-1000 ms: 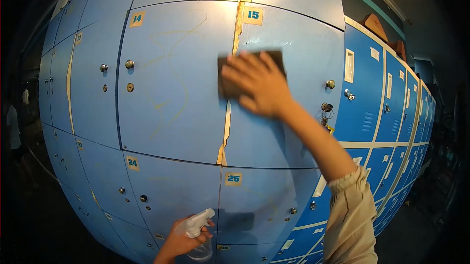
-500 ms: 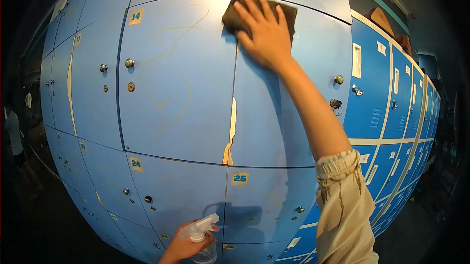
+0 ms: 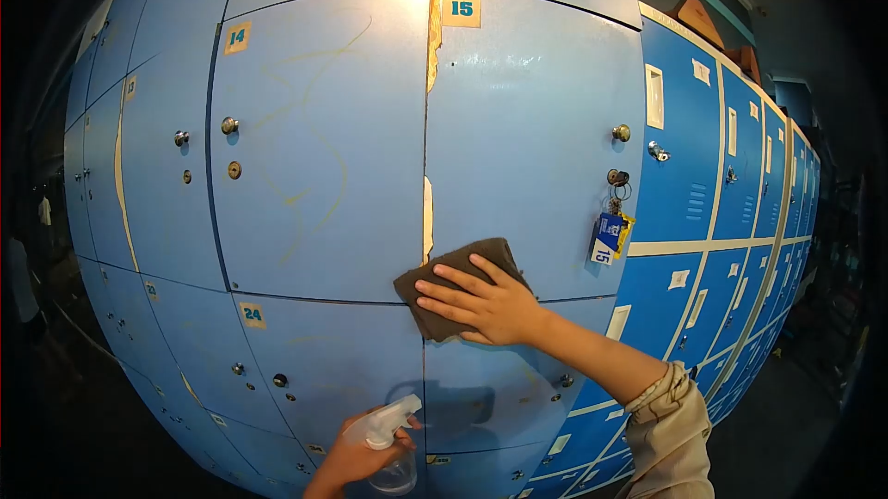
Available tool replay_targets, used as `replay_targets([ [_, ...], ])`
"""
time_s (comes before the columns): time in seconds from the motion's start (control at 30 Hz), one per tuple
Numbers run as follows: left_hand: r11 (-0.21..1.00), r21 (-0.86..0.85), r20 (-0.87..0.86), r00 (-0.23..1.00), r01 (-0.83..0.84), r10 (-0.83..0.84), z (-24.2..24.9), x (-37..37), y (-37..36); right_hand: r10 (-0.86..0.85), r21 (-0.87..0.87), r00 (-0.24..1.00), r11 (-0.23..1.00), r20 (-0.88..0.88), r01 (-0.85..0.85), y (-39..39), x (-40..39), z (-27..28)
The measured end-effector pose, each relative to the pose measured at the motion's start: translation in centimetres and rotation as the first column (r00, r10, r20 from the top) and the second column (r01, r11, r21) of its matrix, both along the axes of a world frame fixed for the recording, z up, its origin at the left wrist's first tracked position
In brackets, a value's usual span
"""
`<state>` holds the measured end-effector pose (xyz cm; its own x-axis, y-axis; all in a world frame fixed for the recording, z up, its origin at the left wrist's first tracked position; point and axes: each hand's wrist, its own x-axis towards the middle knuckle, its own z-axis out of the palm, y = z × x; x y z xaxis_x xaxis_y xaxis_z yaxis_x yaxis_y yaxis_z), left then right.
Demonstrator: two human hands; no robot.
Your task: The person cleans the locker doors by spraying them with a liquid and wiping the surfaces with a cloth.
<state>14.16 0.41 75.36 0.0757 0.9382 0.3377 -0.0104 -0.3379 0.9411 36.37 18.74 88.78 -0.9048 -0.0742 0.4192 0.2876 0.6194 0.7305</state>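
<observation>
Head: cloth (image 3: 433,324) over edge (image 3: 578,298) (door 15 (image 3: 536,147))

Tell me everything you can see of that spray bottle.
The spray bottle has a whitish, slightly see-through spray head and a clear body, both plastic by the look of them. The left hand grips it around the neck, hiding part of it. It is held in front of the blue lockers, low in the view, its nozzle pointing up and to the right. Whether there is liquid inside, I cannot tell.
</observation>
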Motion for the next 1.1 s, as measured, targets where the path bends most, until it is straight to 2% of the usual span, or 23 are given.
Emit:
replay_targets([
  [0.03,1.0,-0.008,0.008,1.0,-0.002,0.002,0.1,0.0,0.1,-0.003,-0.019,0.999,1.0,0.035,0.004,0.0,0.1,0.8],
  [0.13,0.999,-0.031,-0.045,0.999,0.015,-0.016,0.7,-0.2,-0.1,0.002,0.078,0.998,0.997,0.058,-0.007,1.1,0.3,3.5],
  [0.17,1.0,-0.012,-0.01,1.0,0.026,-0.027,0.7,-0.2,0.0,-0.021,0.071,1.0,0.997,0.021,0.02,0.7,0.3,5.1],
  [0.23,0.999,0.022,0.061,0.997,0.049,-0.05,0.5,-0.2,0.0,-0.017,0.12,0.988,0.992,-0.152,0.036,1.3,0.4,8.7],
  [0.3,0.998,0.042,0.041,0.998,0.05,-0.052,0.4,-0.3,0.1,-0.046,0.209,0.928,0.969,-0.369,0.131,1.0,0.7,13.3],
  [0.37,0.998,0.043,0.038,0.998,0.048,-0.049,0.4,-0.3,-0.1,0.069,0.3,0.823,0.945,-0.564,0.126,2.8,1.1,18.2],
  [0.43,0.999,0.031,0.048,0.998,0.039,-0.041,0.5,-0.1,-0.4,0.157,0.383,0.717,0.909,-0.679,0.164,4.6,1.9,23.3],
  [0.5,0.998,0.044,0.035,0.998,0.043,-0.045,0.4,-0.2,-0.5,0.199,0.394,0.625,0.899,-0.755,0.191,5.7,2.6,27.1],
  [0.53,0.998,0.052,0.027,0.999,0.046,-0.047,0.4,-0.3,-0.5,0.232,0.419,0.603,0.888,-0.763,0.188,6.5,3.1,28.7],
  [0.6,0.999,0.038,0.023,0.999,0.024,-0.025,0.6,-0.2,-0.8,0.217,0.434,0.554,0.851,-0.804,0.296,7.4,3.7,30.5],
  [0.7,0.999,0.032,0.008,1.0,-0.014,0.014,0.9,-0.2,-1.1,0.211,0.42,0.529,0.852,-0.822,0.313,7.7,3.7,30.6],
  [0.87,0.998,0.001,-0.031,0.998,-0.059,0.059,0.5,-0.4,-1.1,0.173,0.348,0.519,0.901,-0.837,0.26,6.6,3.7,26.6],
  [1.03,0.999,0.043,-0.065,0.997,-0.026,0.028,0.3,-0.3,-0.7,0.108,0.244,0.505,0.947,-0.857,0.211,4.9,4.2,18.8],
  [1.1,0.999,0.039,-0.008,1.0,0.013,-0.012,-0.4,-0.3,0.0,0.047,0.17,0.528,0.967,-0.848,0.187,3.7,3.9,14.7],
])
